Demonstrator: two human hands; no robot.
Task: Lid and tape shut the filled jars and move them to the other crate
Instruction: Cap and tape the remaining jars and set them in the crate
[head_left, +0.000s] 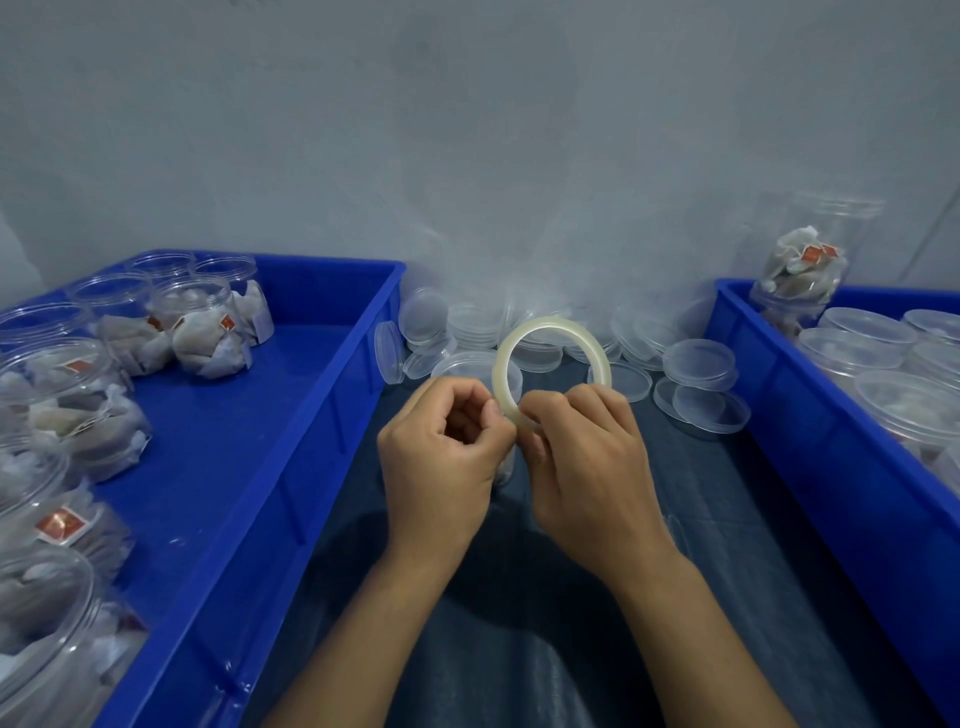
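Observation:
A thin roll of clear tape (550, 328) stands upright between my hands at the centre. My right hand (582, 457) pinches its lower rim. My left hand (441, 457), fingers curled, pinches at the same spot, at the tape's edge. Behind my hands stands a clear lidded jar (470, 370), mostly hidden. The blue crate on the left (291, 415) holds several open jars of tea bags (208, 332). The blue crate on the right (810, 431) holds several lidded jars (852, 345).
A heap of loose clear lids (698, 364) lies against the grey wall between the crates. A tall open jar with tea bags (802, 270) stands at the right crate's far corner. Dark cloth (519, 649) covers the surface under my arms.

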